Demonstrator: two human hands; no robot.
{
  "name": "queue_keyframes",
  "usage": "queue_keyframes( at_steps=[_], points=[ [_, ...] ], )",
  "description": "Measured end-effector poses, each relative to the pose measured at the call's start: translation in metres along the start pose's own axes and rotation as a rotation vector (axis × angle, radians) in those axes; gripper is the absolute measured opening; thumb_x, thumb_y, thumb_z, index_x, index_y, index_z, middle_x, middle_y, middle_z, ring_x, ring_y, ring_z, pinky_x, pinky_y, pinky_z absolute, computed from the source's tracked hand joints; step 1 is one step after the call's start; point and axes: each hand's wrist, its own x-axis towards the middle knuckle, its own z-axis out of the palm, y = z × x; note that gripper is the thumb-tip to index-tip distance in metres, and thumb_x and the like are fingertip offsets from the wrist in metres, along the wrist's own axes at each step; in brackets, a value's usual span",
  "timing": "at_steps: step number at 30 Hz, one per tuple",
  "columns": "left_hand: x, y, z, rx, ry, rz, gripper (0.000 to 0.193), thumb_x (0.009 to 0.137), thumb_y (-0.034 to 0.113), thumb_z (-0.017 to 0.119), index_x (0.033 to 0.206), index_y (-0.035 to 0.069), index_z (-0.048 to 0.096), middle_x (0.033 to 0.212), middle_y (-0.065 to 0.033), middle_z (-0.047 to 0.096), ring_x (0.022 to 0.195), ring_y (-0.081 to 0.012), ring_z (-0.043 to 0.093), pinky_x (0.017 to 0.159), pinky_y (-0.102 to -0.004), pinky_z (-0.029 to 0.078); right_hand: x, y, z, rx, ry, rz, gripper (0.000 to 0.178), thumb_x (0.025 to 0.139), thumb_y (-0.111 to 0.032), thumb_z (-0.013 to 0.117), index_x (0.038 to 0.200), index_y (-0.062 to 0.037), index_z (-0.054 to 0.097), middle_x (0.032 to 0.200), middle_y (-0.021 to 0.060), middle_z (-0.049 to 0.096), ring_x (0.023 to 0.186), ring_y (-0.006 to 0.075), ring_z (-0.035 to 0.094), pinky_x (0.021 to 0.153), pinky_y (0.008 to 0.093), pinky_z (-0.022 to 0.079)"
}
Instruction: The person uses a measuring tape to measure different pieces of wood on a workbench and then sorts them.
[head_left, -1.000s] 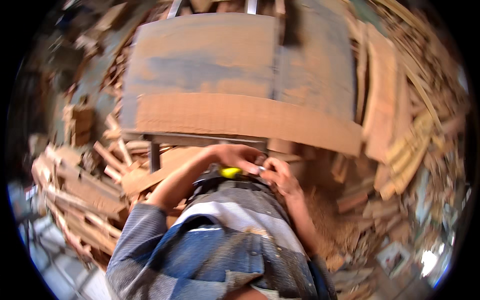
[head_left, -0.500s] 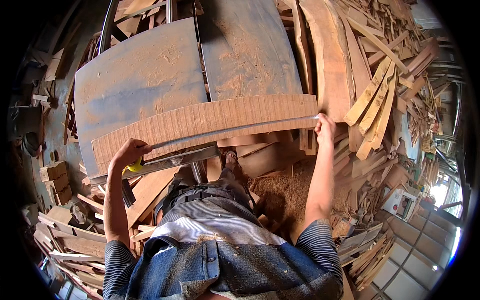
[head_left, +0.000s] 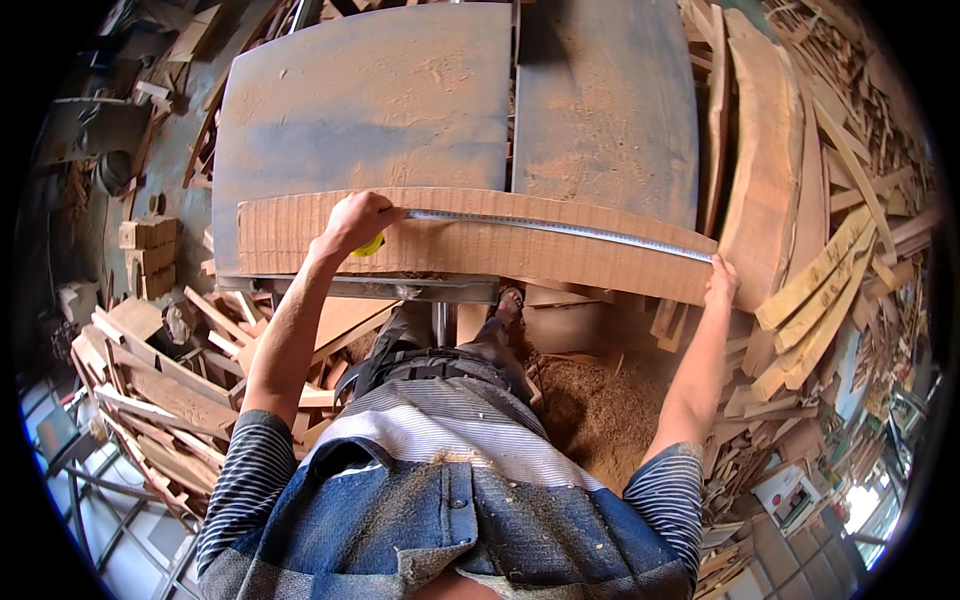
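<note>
Left hand (head_left: 358,222): the grip is closed around a yellow tape measure (head_left: 369,246).
Right hand (head_left: 721,281): the grip pinches the end of the tape strip (head_left: 560,228), at the right end of the wooden board (head_left: 450,250).
Tape strip: stretched along the wooden board.
Wooden board: lies at the near edge of the dusty counter (head_left: 370,110).

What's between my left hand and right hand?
In the head view, a tape measure blade stretches between left hand and right hand, over the wooden board.
</note>
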Motion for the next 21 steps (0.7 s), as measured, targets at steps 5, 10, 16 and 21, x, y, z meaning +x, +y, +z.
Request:
queue_keyframes(
  at_steps=[5, 10, 16, 21],
  points=[
    [-0.003, 0.000, 0.004, 0.041, -0.016, -0.041, 0.036, 0.090, 0.044, 0.066, 0.088, 0.009, 0.077, 0.076, -0.0170, 0.070, 0.074, -0.0366, 0.069, 0.070, -0.0451, 0.053, -0.009, -0.008, 0.010, 0.021, -0.016, -0.024, 0.025, 0.095, -0.024, 0.072, 0.112, -0.0062, 0.072, 0.067, -0.0048, 0.050, 0.045, 0.0063, 0.033, 0.038, 0.0229, 0.028],
    [-0.007, 0.000, 0.009, 0.077, 0.013, -0.039, 0.036, 0.089, 0.043, 0.066, 0.085, 0.009, 0.078, 0.075, -0.0161, 0.070, 0.074, -0.0356, 0.069, 0.070, -0.0449, 0.053, 0.019, 0.017, 0.006, 0.006, -0.017, -0.100, 0.024, 0.095, -0.024, 0.071, 0.112, -0.0068, 0.072, 0.072, -0.0034, 0.055, 0.049, 0.0064, 0.037, 0.039, 0.0245, 0.029],
    [0.000, 0.001, 0.016, 0.076, 0.026, -0.003, 0.035, 0.089, 0.042, 0.066, 0.084, 0.009, 0.077, 0.075, -0.0166, 0.070, 0.074, -0.0357, 0.070, 0.071, -0.0459, 0.054, 0.009, 0.036, 0.005, 0.039, 0.188, -0.305, 0.021, 0.096, -0.019, 0.068, 0.112, -0.0058, 0.069, 0.070, -0.0022, 0.053, 0.052, 0.0068, 0.042, 0.042, 0.0243, 0.033],
    [-0.010, -0.004, 0.017, 0.108, 0.052, -0.006, 0.035, 0.090, 0.040, 0.065, 0.084, 0.007, 0.076, 0.074, -0.0166, 0.070, 0.074, -0.0364, 0.069, 0.071, -0.0459, 0.053, -0.114, 0.012, 0.044, 0.433, 0.137, -0.184, 0.012, 0.095, -0.012, 0.064, 0.105, -0.0051, 0.065, 0.071, -0.0018, 0.053, 0.053, 0.0071, 0.044, 0.043, 0.0249, 0.036]
  ],
)
